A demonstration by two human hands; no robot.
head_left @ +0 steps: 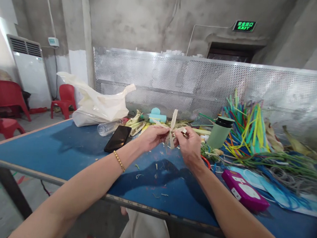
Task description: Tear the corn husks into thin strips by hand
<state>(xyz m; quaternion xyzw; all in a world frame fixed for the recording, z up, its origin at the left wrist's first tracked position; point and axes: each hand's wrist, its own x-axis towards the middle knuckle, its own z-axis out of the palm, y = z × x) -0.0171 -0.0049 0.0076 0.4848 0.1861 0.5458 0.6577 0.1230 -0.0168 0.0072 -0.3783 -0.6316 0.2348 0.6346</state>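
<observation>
Both my hands meet above the middle of the blue table (60, 150). My left hand (152, 137) is closed, pinching pale straw-like strips (173, 126) from the left; a gold bead bracelet sits on its wrist. From the right, my right hand (188, 144) pinches the same strips. One strip stands upright between my fingers, others cross it sideways. Small scraps lie on the table below my hands.
A black phone (118, 138) lies left of my hands, with a clear bottle and a white plastic bag (98, 104) behind it. A green tumbler (220, 132), coloured strips (247, 124), a purple box (244, 190) and tangled cords fill the right side. Perforated metal screen behind; red chairs at left.
</observation>
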